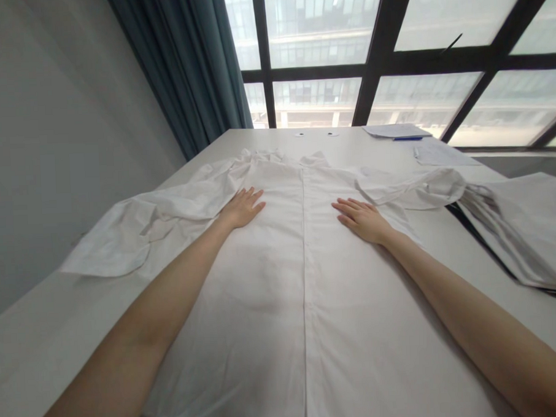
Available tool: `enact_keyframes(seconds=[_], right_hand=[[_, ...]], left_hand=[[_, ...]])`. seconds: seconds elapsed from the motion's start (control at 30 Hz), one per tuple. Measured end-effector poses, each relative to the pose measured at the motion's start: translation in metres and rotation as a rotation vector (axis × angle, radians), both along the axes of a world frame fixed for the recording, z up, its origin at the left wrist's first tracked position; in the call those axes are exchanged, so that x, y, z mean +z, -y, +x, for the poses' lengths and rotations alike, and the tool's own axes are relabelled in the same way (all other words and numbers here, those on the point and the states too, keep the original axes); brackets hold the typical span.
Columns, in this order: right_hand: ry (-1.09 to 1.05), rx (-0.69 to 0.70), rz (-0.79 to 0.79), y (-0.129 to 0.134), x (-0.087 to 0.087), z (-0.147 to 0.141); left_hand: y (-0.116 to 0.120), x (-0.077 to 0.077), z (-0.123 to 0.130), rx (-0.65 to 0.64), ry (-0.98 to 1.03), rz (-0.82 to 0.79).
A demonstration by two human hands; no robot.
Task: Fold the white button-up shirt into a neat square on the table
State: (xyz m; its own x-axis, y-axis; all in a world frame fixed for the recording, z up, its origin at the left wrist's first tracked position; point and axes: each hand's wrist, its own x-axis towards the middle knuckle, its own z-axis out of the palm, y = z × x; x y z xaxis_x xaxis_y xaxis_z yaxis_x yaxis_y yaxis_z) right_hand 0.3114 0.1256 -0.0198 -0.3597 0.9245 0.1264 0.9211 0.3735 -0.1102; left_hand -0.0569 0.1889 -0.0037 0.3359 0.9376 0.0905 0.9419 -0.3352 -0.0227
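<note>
A white garment (272, 282) lies spread over the white table, its collar end towards the window and a seam running down its middle. Its left sleeve part (117, 234) is rumpled and fans out to the left; the other sleeve (424, 190) reaches right towards a stack of folded cloth. My left hand (245, 209) rests flat on the upper left of the garment with its fingers apart. On the upper right, my right hand (359, 219) lies palm down on the fabric, fingers stretched out. Neither hand grips the cloth.
White folded cloth (532, 228) sits on something black at the right. Papers (394, 131) and a blue pen (407, 139) lie at the far right of the table (34, 323). Behind are a blue curtain (193, 64) and dark-framed windows; a grey wall stands left.
</note>
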Motion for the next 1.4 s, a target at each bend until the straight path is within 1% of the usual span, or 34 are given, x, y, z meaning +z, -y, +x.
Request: enact_keyframes(seconds=[0.17,0.3,0.37,0.47,0.6,0.67,0.7,0.8,0.93,1.03,1.13,1.27,1.4], right_hand=[[0.002,-0.006,0.003,0.000,0.000,-0.001],[0.009,-0.020,0.004,0.002,0.001,-0.004],[0.015,-0.020,0.003,0.003,0.001,-0.005],[0.023,-0.020,0.001,0.004,0.002,-0.006],[0.027,-0.024,0.002,0.004,0.002,-0.006],[0.028,-0.022,0.004,0.004,0.001,-0.006],[0.029,-0.021,0.004,0.003,0.001,-0.005],[0.029,-0.020,0.004,0.002,0.000,-0.005],[0.023,-0.022,0.006,0.002,0.000,-0.004],[0.014,-0.025,0.009,0.003,0.001,-0.003],[0.005,-0.042,0.015,0.005,0.002,-0.004],[-0.006,-0.076,0.029,0.007,0.003,-0.004],[-0.011,-0.092,0.039,0.007,0.003,-0.005]], left_hand=[[-0.007,0.001,-0.015,-0.014,0.028,0.126],[-0.001,0.006,-0.010,0.002,0.017,0.186],[0.005,0.008,0.002,0.018,0.001,0.194],[0.022,0.010,0.035,0.005,-0.016,0.171],[0.064,0.004,0.084,-0.148,-0.030,0.111],[0.083,0.000,0.096,-0.224,-0.041,0.071],[0.089,0.000,0.098,-0.245,-0.040,0.044],[0.098,0.000,0.086,-0.242,-0.027,-0.021],[0.097,-0.001,0.053,-0.172,-0.013,-0.043],[0.099,-0.003,0.027,-0.112,-0.020,-0.034],[0.104,-0.004,0.007,-0.085,-0.055,-0.021],[0.110,-0.003,-0.010,-0.056,-0.103,0.016],[0.114,-0.003,-0.024,0.036,-0.097,0.087]])
